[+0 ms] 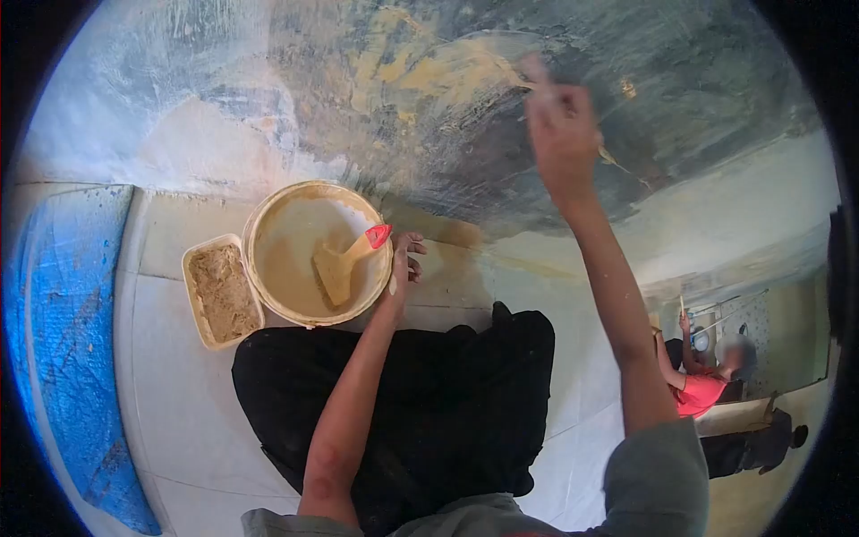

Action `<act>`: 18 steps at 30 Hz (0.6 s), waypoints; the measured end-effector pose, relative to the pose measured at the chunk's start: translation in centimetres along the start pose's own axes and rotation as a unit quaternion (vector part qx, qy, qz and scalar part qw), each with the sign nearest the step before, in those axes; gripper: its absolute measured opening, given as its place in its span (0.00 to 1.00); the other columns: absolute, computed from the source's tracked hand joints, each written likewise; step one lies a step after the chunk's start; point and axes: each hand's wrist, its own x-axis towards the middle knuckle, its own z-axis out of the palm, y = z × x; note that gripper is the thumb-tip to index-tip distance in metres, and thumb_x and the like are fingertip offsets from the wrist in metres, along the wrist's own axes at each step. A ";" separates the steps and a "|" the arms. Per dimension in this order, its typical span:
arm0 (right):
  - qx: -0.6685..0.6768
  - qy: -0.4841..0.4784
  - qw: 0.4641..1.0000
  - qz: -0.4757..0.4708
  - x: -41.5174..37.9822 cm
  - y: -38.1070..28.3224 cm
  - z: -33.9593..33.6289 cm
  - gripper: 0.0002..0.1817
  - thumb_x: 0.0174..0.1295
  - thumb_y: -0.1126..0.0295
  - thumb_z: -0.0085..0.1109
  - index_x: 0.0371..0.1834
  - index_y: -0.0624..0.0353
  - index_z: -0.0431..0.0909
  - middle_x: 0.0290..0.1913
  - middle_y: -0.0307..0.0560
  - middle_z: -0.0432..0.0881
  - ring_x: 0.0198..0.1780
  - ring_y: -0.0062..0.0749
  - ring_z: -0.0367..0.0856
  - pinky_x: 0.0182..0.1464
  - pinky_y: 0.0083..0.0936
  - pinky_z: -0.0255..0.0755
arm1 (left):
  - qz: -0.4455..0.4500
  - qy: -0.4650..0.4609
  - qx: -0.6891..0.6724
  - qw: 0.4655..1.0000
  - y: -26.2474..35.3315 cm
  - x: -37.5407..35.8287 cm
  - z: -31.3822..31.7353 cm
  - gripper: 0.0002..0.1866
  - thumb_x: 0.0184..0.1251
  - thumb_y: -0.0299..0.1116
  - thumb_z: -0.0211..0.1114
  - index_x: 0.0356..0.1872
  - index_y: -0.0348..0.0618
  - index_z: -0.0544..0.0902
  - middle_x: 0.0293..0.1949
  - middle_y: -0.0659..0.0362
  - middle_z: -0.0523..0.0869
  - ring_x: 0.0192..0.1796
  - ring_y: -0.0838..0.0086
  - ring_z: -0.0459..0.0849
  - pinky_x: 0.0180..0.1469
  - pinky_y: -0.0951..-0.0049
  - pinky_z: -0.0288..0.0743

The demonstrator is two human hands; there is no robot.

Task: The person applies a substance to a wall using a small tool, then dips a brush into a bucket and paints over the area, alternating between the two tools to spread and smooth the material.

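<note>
My right hand [564, 143] is raised against the stained wall [438, 80], its fingers curled. Motion blurs it, and what it grips cannot be made out. Thin yellowish streaks of paste run along the wall on both sides of it. My left hand [405, 266] rests beside the round bucket [254, 268], touching its right side, fingers apart and holding nothing. Pale, thin beige liquid or paste fills the bucket's bottom. A flat, brush-like tool [335, 271] with a red-tipped handle leans inside, coated in beige.
A rectangular tub [190, 282] of thick brown-beige paste stands against the bucket's left side. Blue plastic sheeting [76, 358] lies at the far left on pale floor tiles [179, 412]. My black-clad legs are folded close to the bucket. At right, a person in red [700, 390] and another in dark clothes [752, 443] are farther off.
</note>
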 end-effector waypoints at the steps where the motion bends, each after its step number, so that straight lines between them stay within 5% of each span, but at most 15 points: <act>1: -0.001 0.001 1.000 -0.002 -0.3 -0.3 0.3 0.35 0.49 0.79 0.57 0.65 0.44 0.67 0.31 0.36 0.70 0.30 0.24 0.74 0.21 0.20 0.71 | -0.004 -0.015 0.018 1.000 0.3 -0.1 0.0 0.19 0.67 0.47 0.47 0.43 0.44 0.76 0.33 0.60 0.78 0.24 0.79 0.71 0.27 0.75 0.67; 3: -0.033 -0.099 0.989 -0.107 -1.4 -1.3 1.1 0.35 0.49 0.79 0.57 0.65 0.44 0.66 0.32 0.38 0.70 0.30 0.25 0.74 0.23 0.22 0.73 | -0.015 -0.019 0.014 1.000 0.6 0.3 0.0 0.18 0.67 0.47 0.47 0.43 0.43 0.76 0.33 0.60 0.78 0.24 0.79 0.71 0.26 0.75 0.67; 7: -0.058 -0.035 0.986 -0.152 -0.2 0.0 0.5 0.23 0.57 0.73 0.59 0.57 0.43 0.74 0.29 0.36 0.71 0.27 0.29 0.75 0.23 0.24 0.72 | 0.005 -0.023 -0.002 1.000 0.5 -0.3 0.0 0.18 0.67 0.46 0.47 0.43 0.43 0.76 0.32 0.60 0.78 0.23 0.79 0.71 0.26 0.76 0.66; 9: -0.010 0.028 1.000 0.010 -0.5 -1.1 0.4 0.24 0.55 0.75 0.59 0.57 0.44 0.74 0.28 0.36 0.70 0.28 0.26 0.74 0.23 0.24 0.72 | 0.001 -0.023 0.004 1.000 0.5 -0.2 0.1 0.18 0.67 0.46 0.47 0.43 0.43 0.76 0.32 0.60 0.78 0.23 0.79 0.71 0.25 0.76 0.66; 10: -0.011 0.031 0.999 0.012 -0.9 -1.4 0.8 0.24 0.55 0.75 0.59 0.57 0.44 0.74 0.28 0.36 0.70 0.28 0.26 0.74 0.23 0.24 0.72 | -0.004 -0.021 0.015 1.000 0.7 -0.1 0.0 0.18 0.67 0.46 0.47 0.43 0.43 0.76 0.32 0.60 0.78 0.22 0.79 0.71 0.25 0.76 0.66; 12: -0.028 -0.102 0.980 -0.171 -2.0 -2.3 1.4 0.26 0.52 0.77 0.59 0.57 0.45 0.74 0.30 0.36 0.70 0.29 0.23 0.74 0.22 0.22 0.71 | -0.006 -0.020 0.013 1.000 0.8 -0.4 0.1 0.18 0.67 0.46 0.47 0.43 0.43 0.76 0.32 0.60 0.78 0.22 0.79 0.71 0.25 0.76 0.66; 13: -0.026 -0.101 0.979 -0.174 -1.3 -2.0 1.2 0.26 0.52 0.77 0.59 0.57 0.45 0.74 0.30 0.36 0.70 0.29 0.23 0.74 0.22 0.22 0.71 | -0.005 -0.016 0.007 1.000 1.0 -0.3 0.1 0.18 0.67 0.46 0.47 0.42 0.43 0.76 0.32 0.60 0.78 0.22 0.79 0.71 0.25 0.77 0.66; 15: 0.049 0.061 0.997 0.023 0.3 -1.3 0.2 0.27 0.52 0.77 0.58 0.58 0.47 0.74 0.32 0.37 0.70 0.29 0.22 0.74 0.21 0.20 0.70 | -0.015 -0.014 0.005 1.000 0.6 0.0 0.0 0.17 0.67 0.46 0.48 0.42 0.44 0.76 0.32 0.60 0.78 0.22 0.79 0.71 0.25 0.77 0.66; 16: 0.047 0.063 0.997 0.023 -0.4 -1.7 0.6 0.27 0.52 0.77 0.58 0.58 0.47 0.74 0.32 0.37 0.70 0.29 0.22 0.74 0.21 0.20 0.70 | -0.023 -0.018 0.011 1.000 0.6 0.2 0.0 0.17 0.67 0.45 0.48 0.42 0.44 0.77 0.32 0.60 0.78 0.22 0.79 0.71 0.25 0.77 0.66; 18: -0.062 -0.113 0.982 -0.141 -2.7 -2.9 1.7 0.26 0.54 0.77 0.57 0.59 0.49 0.73 0.33 0.38 0.70 0.29 0.22 0.74 0.21 0.20 0.70 | -0.013 -0.019 0.011 1.000 0.6 0.3 0.0 0.17 0.67 0.46 0.48 0.42 0.44 0.77 0.32 0.60 0.78 0.22 0.79 0.71 0.26 0.77 0.66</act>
